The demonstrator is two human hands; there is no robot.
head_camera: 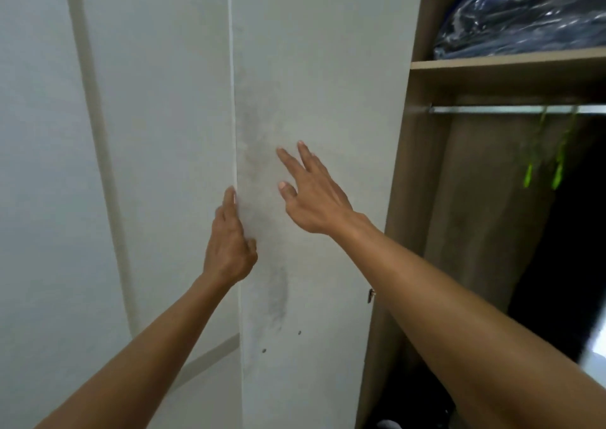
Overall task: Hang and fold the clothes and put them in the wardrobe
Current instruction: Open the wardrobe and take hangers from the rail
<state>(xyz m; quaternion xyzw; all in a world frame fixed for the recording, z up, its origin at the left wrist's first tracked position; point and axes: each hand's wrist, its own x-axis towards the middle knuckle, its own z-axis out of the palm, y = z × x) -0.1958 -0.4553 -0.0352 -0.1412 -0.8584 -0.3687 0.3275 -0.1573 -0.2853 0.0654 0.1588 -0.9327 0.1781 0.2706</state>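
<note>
- L hand (229, 245) gripping free edge of white wardrobe door (314, 68), fingers curled round it.
- R hand (311, 192) reaching at door face, fingers spread wide, holding nothing.
- Wardrobe interior (475, 215) standing open at right: shelf (505, 63) w/ plastic-wrapped dark clothes (524, 15), rail (511, 109), green hangers (544, 166).
- White wall (39, 166) sitting at left.

We see two bare forearms, slim and long, uncovered from the lower edge of the view up to the wrists, with no sleeve showing on either. Our left hand (229, 241) wears nothing, and neither does our right hand (314, 192): we find no ring, watch, band or glove. The nails on the fingers (288, 158) are short, pale and unpainted. Tendons show along the back of the right hand.
</note>
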